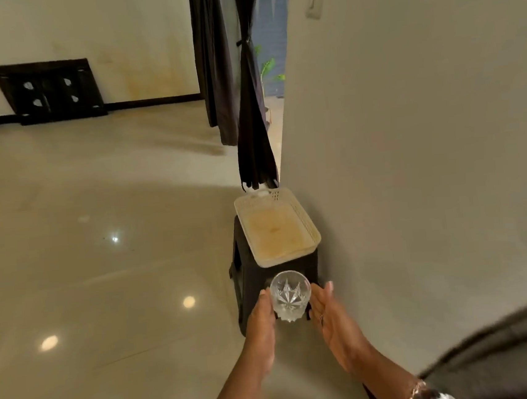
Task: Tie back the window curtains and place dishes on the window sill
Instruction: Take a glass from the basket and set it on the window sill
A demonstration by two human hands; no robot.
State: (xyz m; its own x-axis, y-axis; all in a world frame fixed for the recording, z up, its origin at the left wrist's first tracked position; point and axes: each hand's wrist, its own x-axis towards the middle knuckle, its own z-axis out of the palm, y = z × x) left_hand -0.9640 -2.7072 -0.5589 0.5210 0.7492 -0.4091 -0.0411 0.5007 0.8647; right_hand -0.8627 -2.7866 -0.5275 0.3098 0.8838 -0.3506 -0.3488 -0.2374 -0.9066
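A clear cut-glass tumbler [290, 294] is held upright just above the near end of a dark stool [248, 284]. My left hand [260, 318] wraps its left side. My right hand [329, 315] is flat with straight fingers close against the right side; whether it touches the glass I cannot tell. Farther off, a dark curtain [250, 110] hangs gathered by a tie around its middle. A second dark curtain panel [213, 59] hangs loose to its left. No window sill shows.
An empty white perforated plastic basket [316, 231] sits on the far part of the stool. A plain wall [412, 153] runs close along the right. Glossy tiled floor [101, 263] spreads to the left. A dark carved panel [49, 91] leans on the far wall.
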